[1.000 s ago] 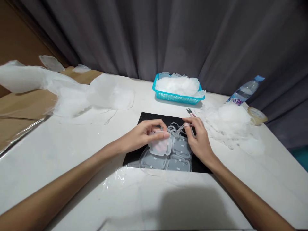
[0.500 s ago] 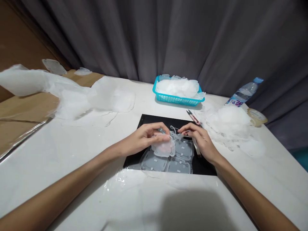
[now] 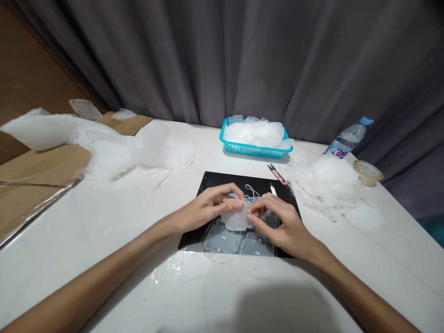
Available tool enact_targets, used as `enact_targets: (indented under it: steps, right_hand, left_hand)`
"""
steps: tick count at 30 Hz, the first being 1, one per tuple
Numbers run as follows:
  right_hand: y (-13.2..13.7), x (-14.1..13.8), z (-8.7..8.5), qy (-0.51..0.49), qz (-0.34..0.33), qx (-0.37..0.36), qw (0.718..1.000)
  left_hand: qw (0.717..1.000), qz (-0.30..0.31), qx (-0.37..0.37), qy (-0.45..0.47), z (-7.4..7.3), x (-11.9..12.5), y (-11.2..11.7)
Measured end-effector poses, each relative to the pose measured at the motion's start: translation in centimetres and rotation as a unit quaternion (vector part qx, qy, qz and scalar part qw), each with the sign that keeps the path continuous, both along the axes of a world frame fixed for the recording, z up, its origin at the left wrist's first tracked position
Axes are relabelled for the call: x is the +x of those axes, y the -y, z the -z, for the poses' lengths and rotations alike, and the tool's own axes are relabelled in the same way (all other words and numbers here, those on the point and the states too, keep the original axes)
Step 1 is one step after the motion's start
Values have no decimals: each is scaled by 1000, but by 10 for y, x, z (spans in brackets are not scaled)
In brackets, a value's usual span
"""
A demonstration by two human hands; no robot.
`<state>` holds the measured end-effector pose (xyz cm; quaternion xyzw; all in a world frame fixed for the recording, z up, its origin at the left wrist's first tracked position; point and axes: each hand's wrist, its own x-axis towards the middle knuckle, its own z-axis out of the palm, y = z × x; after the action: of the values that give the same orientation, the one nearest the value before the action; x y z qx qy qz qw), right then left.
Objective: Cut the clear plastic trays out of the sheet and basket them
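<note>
Between my hands is a small, translucent white rounded piece, like a thin pouch (image 3: 235, 220). My left hand (image 3: 212, 203) pinches its upper edge between thumb and fingers. At its right edge, the thumb and fingertips of my right hand (image 3: 285, 224) are closed on it. Beneath lies a black board (image 3: 212, 182) bearing a clear plastic sheet with rounded outlines (image 3: 222, 238), partly hidden by my hands. Thin white trimmed strips (image 3: 250, 189) curl behind the piece. Pink-handled thread snips (image 3: 277, 175) and a white pen-like tool (image 3: 273, 188) lie just beyond my right hand.
A turquoise basket (image 3: 256, 150) full of white fluffy pieces stands at the back. To the right are a heap of white scraps (image 3: 333, 178), a tape roll (image 3: 369, 172) and a tilted water bottle (image 3: 348, 138). White sheeting (image 3: 114, 159) spreads over cardboard (image 3: 31, 169) at left.
My right hand has left the thin strips and moved down and left to the piece's right edge. My left hand keeps hold of the piece. The view has tilted slightly.
</note>
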<state>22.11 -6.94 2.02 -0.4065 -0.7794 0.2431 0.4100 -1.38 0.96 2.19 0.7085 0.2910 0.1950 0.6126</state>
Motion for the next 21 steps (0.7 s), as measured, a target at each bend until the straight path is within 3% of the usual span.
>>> enact_targets:
  steps: [6,11,16,21]
  right_hand:
    - [-2,0,4,52,75,183,979]
    - [1,5,4,140,75,282,946]
    - [1,4,5,151,82,288,942]
    - [-3,1,8,115,83,219,965]
  left_hand:
    - [1000,8,11,24,-6,1,2]
    - [997,19,-11,70,-5,3,2]
    - [997,24,-6,67,-4,6,5]
    - [999,-25,1,42,-4,11,11]
